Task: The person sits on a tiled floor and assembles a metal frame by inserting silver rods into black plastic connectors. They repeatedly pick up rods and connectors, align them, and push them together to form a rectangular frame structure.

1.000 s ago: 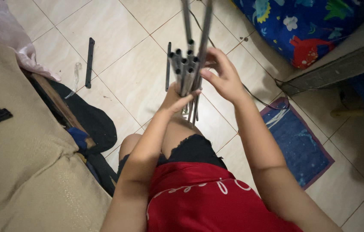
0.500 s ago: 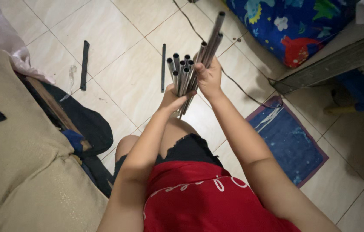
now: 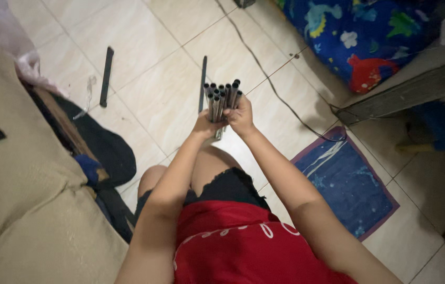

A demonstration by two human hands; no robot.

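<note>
A bundle of several thin grey metal tubes (image 3: 221, 97) stands upright in front of me, open ends toward the camera. My left hand (image 3: 204, 126) wraps the bundle from the left and my right hand (image 3: 242, 117) grips it from the right, both just below the tube tops. The lower ends of the tubes are hidden behind my hands and reach toward the tiled floor (image 3: 164, 89). I sit in a red shirt with my bare knee under the bundle.
Two dark flat bars lie on the tiles: one (image 3: 106, 74) at the left, one (image 3: 202, 83) just behind the tubes. A beige cushion (image 3: 17, 184) and black bag (image 3: 101, 147) are at left. A blue mat (image 3: 348, 184), a cable (image 3: 275, 89) and patterned blue bedding (image 3: 369, 42) are at right.
The long tubes that stuck up from the bundle in my right hand have dropped level with the others. The whole bundle now stands upright, held by both hands.
</note>
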